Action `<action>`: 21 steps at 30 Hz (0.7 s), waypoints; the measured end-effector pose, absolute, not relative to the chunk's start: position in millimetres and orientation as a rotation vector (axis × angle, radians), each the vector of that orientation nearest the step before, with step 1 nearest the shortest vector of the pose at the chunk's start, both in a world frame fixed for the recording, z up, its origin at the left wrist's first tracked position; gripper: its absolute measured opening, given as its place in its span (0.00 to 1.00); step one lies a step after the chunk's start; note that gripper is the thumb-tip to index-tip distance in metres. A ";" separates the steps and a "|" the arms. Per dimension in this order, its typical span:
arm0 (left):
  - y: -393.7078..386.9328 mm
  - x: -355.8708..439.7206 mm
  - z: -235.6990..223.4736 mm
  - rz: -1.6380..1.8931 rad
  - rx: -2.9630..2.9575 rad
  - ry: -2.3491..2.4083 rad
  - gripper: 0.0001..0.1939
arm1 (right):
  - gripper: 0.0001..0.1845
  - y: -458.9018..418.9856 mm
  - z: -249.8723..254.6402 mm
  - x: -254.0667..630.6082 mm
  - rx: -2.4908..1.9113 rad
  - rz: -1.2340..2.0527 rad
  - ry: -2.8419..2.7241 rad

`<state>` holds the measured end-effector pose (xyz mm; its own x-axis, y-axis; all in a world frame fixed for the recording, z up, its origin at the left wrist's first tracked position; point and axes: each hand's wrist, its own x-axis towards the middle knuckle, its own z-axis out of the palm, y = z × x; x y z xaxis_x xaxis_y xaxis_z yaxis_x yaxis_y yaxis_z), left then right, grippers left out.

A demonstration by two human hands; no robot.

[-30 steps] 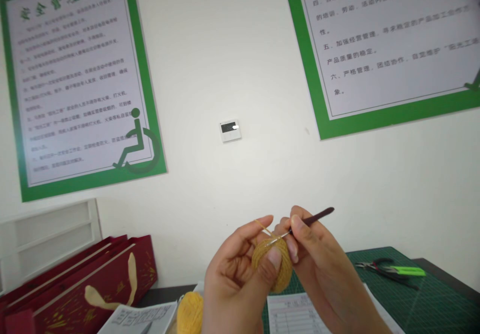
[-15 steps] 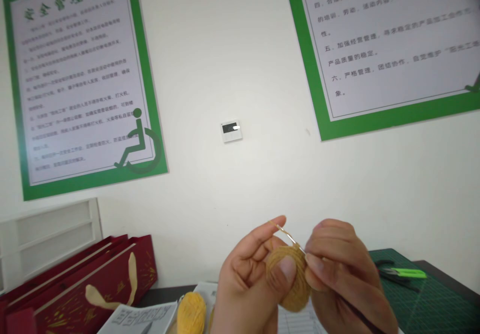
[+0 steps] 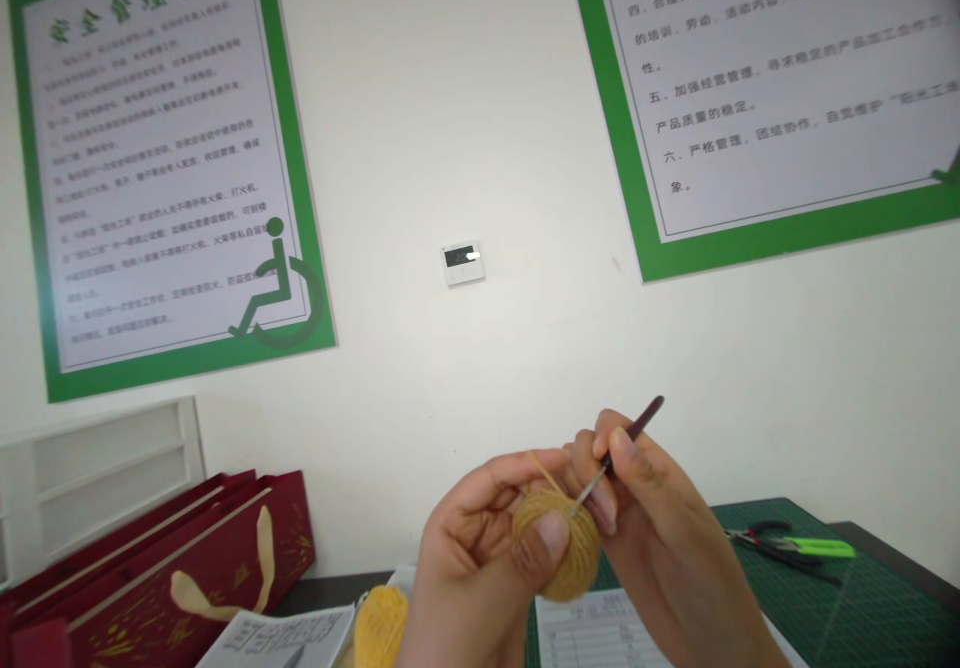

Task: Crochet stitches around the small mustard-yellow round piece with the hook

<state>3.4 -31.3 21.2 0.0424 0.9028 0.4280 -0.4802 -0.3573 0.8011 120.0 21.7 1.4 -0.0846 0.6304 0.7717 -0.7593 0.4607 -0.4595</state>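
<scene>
My left hand (image 3: 480, 548) is curled around a round, mustard-yellow yarn ball (image 3: 559, 548), with the thumb pressed across its front and a thin strand of yellow yarn (image 3: 546, 473) running up over my fingers. My right hand (image 3: 667, 538) is just to the ball's right, pinching a slim crochet hook with a dark handle (image 3: 634, 435) between thumb and fingers. The hook's long axis slants up and to the right, and its thin metal tip points down and left into the top of the ball, at or touching its surface. The ball sits in front of me between my hands, held up above the desk, and my left hand is the nearer one, wrapped around it. There is one hook, one strand in view and two yellow balls: the other, a brighter yellow yarn ball (image 3: 381, 628), lies low and to my left, cut off by the frame. Two printed paper sheets (image 3: 277, 638) (image 3: 592, 628) lie on the desk, and one pair of green-handled snips (image 3: 817, 548) rests on a green cutting mat (image 3: 795, 588) to my right. Dark red gift bags (image 3: 172, 568) stand at the left, though I cannot count them exactly.
</scene>
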 end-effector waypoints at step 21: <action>-28.9 15.2 15.9 1.858 1.248 0.668 0.17 | 0.05 27.0 -4.7 131.3 0.061 0.593 -1.220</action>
